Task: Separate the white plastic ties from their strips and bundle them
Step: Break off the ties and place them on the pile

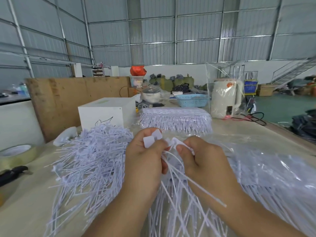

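Ties (pixel 172 170) were held between both hands just above the surface (pixel 30 199), their flat white heads up at the fingertips and their long tails running down and toward the person — so the long axis pointed back at the body. The left hand (pixel 145 161) gripped a small bunch with two square heads showing above its fingers; the right hand (pixel 203 161) pinched the neighbouring heads, the two hands nearly touching. A loose pile (pixel 89 161) of separated ties lay just left — nearer the left hand. Bagged strips (pixel 176 119) sat beyond, more under clear plastic (pixel 273 168) to the right. Separation looked under way, bundling not yet.
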Demonstrator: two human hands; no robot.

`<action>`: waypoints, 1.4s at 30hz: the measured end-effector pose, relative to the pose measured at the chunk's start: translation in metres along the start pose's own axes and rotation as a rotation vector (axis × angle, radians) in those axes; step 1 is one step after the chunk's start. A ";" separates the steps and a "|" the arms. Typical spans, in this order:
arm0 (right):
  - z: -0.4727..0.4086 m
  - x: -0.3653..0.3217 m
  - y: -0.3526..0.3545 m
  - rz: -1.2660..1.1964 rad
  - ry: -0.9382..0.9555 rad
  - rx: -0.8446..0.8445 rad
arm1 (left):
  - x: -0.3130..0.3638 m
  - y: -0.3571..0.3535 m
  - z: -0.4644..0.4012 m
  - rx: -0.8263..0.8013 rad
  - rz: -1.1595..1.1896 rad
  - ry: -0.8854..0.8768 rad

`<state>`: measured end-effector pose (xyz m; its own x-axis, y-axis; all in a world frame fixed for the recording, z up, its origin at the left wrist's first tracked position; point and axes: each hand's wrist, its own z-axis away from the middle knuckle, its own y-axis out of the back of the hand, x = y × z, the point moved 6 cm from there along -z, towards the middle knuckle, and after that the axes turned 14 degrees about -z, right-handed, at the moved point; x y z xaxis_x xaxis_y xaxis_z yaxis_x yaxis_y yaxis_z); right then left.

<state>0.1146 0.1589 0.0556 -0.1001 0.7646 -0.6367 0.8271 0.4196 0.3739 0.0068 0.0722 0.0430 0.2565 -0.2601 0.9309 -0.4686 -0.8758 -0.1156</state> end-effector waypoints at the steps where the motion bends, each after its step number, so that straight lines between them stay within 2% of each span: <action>1: 0.001 -0.003 -0.002 0.023 0.014 0.015 | 0.000 0.000 0.001 0.027 -0.013 -0.018; 5: -0.001 -0.005 0.014 0.049 0.074 0.174 | -0.003 0.026 -0.012 0.186 -0.013 0.002; 7: -0.003 0.000 0.020 0.020 0.073 0.162 | -0.003 0.039 -0.021 0.191 -0.048 0.007; 9: -0.003 0.002 0.014 -0.015 0.083 0.044 | 0.001 0.033 -0.022 0.080 -0.113 -0.049; 14: -0.003 0.024 -0.005 -0.137 -0.028 -0.250 | 0.011 -0.001 -0.005 -0.356 -0.332 -0.260; 17: -0.002 0.025 -0.004 -0.185 -0.004 -0.337 | 0.010 0.001 -0.005 -0.439 -0.374 -0.268; 23: -0.002 0.019 -0.008 -0.198 0.014 -0.392 | 0.008 -0.006 -0.001 -0.521 -0.329 -0.262; 27: -0.004 0.018 0.001 -0.145 -0.027 -0.344 | 0.008 -0.002 -0.004 -0.447 -0.335 -0.281; 30: -0.006 0.024 0.011 -0.034 -0.109 -0.408 | 0.004 0.008 -0.012 -0.315 -0.275 -0.250; 34: -0.004 0.025 0.014 -0.053 -0.157 -0.436 | 0.007 0.005 -0.011 -0.290 -0.270 -0.226; 38: -0.010 0.014 0.015 -0.092 -0.092 -0.200 | 0.009 0.004 -0.013 -0.145 -0.221 -0.191; 42: -0.005 -0.007 0.007 0.127 0.078 -0.016 | 0.006 0.001 -0.012 -0.001 -0.051 -0.071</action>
<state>0.1182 0.1593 0.0661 -0.0380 0.8476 -0.5293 0.8272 0.3239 0.4592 -0.0026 0.0746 0.0524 0.3393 -0.2435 0.9086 -0.4541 -0.8883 -0.0685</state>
